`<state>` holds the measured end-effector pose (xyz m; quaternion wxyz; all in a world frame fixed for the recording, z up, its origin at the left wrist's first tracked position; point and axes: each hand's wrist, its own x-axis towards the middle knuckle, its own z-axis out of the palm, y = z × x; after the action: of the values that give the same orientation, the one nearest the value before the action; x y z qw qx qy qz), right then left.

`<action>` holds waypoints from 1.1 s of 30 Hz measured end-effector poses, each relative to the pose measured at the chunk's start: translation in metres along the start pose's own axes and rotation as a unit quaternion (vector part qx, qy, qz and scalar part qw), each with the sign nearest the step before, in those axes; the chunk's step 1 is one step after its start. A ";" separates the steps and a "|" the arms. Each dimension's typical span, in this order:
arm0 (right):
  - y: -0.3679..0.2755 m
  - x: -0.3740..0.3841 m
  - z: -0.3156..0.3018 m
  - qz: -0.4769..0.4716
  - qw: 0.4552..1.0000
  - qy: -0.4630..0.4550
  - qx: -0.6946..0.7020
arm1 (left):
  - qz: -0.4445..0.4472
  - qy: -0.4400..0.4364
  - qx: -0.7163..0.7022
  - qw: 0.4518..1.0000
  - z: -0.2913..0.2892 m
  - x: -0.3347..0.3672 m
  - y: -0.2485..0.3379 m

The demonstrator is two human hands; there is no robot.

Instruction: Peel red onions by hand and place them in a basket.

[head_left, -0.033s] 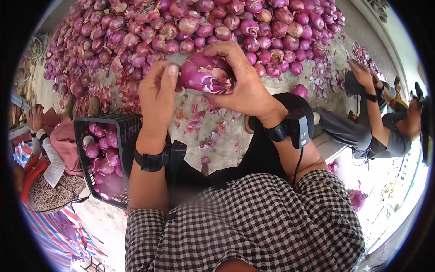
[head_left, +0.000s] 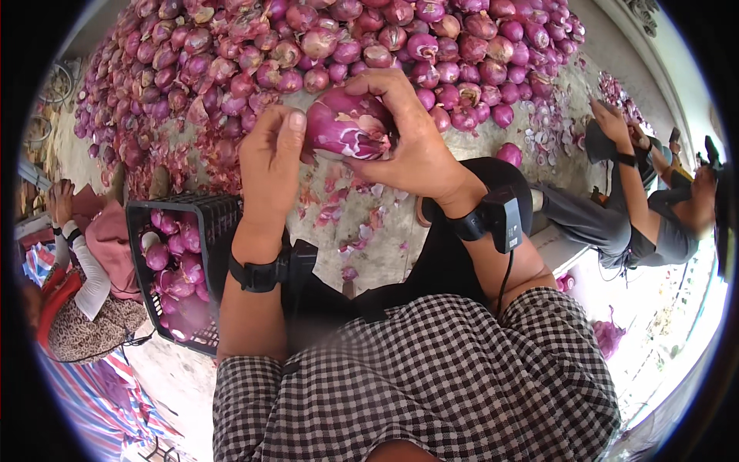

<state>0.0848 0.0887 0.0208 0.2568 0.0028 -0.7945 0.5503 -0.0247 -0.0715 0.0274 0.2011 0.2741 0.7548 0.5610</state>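
A large red onion [head_left: 348,127], its purple skin streaked with white and flaking at the root end, is held up in front of me. My right hand [head_left: 408,135] grips it from the right, fingers over the top and thumb underneath. At its left side is my left hand [head_left: 269,150], with bent fingers and the thumb closed in beside the onion. Its fingertips are partly hidden, so whether they pinch a bit of skin I cannot make out. Beyond both hands spreads a big heap of red onions [head_left: 331,46].
A black plastic crate [head_left: 223,212] holding peeled onions stands left of my left forearm. Loose skins [head_left: 362,235] litter the floor between my legs. One onion [head_left: 509,154] lies apart at right. Co-workers sit at the far left [head_left: 92,269] and far right [head_left: 635,208].
My left thumb has shifted very slightly to the right, beside the onion. The right hand keeps its hold on the onion.
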 end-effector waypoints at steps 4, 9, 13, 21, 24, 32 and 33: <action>0.001 0.000 0.007 -0.022 0.999 0.028 -0.014 | -0.085 -0.074 -0.127 0.986 0.007 -0.003 0.001; 0.002 -0.002 0.014 -0.033 0.998 0.033 -0.044 | -0.173 -0.104 -0.420 0.885 0.023 -0.003 -0.002; 0.003 -0.004 0.015 0.037 0.999 0.005 -0.006 | -0.206 -0.084 -0.481 0.848 0.028 -0.001 0.000; 0.011 -0.005 0.000 0.048 0.998 0.039 0.025 | -0.169 -0.071 -0.435 0.881 0.018 0.003 -0.003; 0.011 -0.007 -0.001 0.068 0.997 0.043 0.012 | -0.147 -0.006 -0.405 0.902 0.018 0.007 -0.011; 0.006 -0.008 -0.001 0.121 0.992 -0.007 -0.034 | -0.136 0.090 -0.264 0.950 0.025 0.002 -0.008; 0.007 -0.008 -0.001 0.116 0.992 -0.009 -0.047 | -0.116 0.081 -0.243 0.960 0.025 0.002 -0.007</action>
<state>0.0901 0.0895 0.0118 0.1839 -0.0966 -0.8169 0.5381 -0.0123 -0.0535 0.0135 0.2635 0.0815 0.6363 0.7205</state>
